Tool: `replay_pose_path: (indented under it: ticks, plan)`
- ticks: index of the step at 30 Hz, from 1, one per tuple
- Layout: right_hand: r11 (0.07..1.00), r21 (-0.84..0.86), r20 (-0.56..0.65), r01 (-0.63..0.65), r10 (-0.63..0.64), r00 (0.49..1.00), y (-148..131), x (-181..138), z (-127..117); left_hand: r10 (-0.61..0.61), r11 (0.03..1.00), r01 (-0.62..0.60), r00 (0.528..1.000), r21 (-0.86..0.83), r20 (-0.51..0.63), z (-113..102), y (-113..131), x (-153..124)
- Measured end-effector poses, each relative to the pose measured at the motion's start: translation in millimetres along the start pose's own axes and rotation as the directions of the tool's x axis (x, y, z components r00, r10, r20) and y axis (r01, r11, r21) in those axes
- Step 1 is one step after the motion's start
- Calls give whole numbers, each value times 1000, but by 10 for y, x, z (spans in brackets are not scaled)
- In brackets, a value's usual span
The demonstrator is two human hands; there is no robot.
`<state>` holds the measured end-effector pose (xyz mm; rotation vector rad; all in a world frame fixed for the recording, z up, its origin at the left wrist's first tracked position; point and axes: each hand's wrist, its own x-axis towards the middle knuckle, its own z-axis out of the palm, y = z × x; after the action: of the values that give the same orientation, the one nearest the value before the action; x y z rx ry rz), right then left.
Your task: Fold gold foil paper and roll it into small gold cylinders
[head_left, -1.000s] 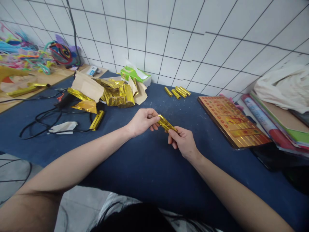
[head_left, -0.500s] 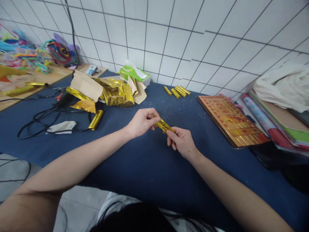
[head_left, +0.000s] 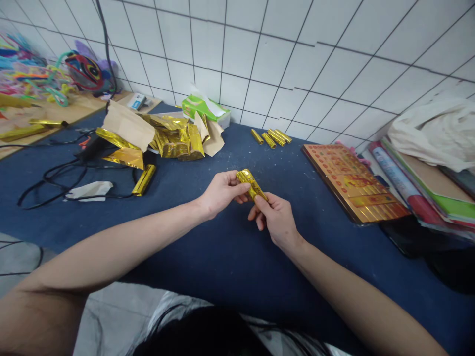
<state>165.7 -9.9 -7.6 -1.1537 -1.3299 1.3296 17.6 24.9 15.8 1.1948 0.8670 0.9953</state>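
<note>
Both hands are closed on a shiny gold foil roll held above the blue table. My left hand grips its left side, the thumb lying across the foil. At the lower right end, my right hand pinches it between thumb and fingers. The roll slants down to the right. Several finished-looking gold rolls lie by the wall beyond my hands. Another gold roll rests to the left, near the cable.
Crumpled gold foil and brown paper lie at the back left, before a green tissue box. A black cable loops at the left. A stack of orange-gold printed sheets sits right, beside folders and a white cloth bag.
The gold roll has been turned in my hands, so more of its broad face shows. My left hand has shifted slightly along it, and the camera view has moved a little.
</note>
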Motion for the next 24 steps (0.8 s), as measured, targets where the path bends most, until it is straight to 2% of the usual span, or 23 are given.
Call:
replay_pose_path:
  ticks: [2, 4, 7, 9, 10, 13, 15, 16, 18, 21, 24]
  plan:
    - [997, -77, 56, 4, 1, 998, -13, -17, 8, 17, 1000, -18, 1000, 24, 10, -27, 23, 12]
    - [992, -123, 80, 17, -7, 997, -31, -23, 7, 11, 997, -18, 997, 81, 80, -76, 70, 32]
    - [991, -113, -33, 70, -74, 997, -58, 3, -26, -40, 953, -45, 961, 299, 272, -146, 159, 43]
    - [984, -148, -94, 101, -115, 989, -75, 32, -65, -84, 854, -136, 916, 502, 391, -163, 211, 24]
    - [975, -194, -80, 108, -126, 989, -83, 43, -84, -116, 789, -190, 888, 585, 444, -162, 230, 9]
    - [924, -357, 95, 137, -110, 989, -105, 52, -117, -243, 648, -298, 792, 701, 561, -145, 261, -34]
    - [898, -406, 183, 170, -102, 978, -113, 40, -117, -282, 643, -319, 746, 697, 603, -146, 261, -41]
    - [895, -410, 181, 178, -112, 977, -115, 34, -114, -272, 656, -320, 744, 683, 610, -152, 258, -37]
    - [903, -393, 86, 173, -151, 985, -115, 29, -111, -230, 707, -285, 772, 647, 592, -171, 251, -20]
    - [914, -375, -134, 151, -215, 967, -108, 41, -123, -223, 807, -120, 844, 578, 487, -185, 245, 2]
    - [920, -364, -229, 144, -239, 944, -94, 61, -143, -239, 855, 3, 891, 519, 387, -173, 250, 3]
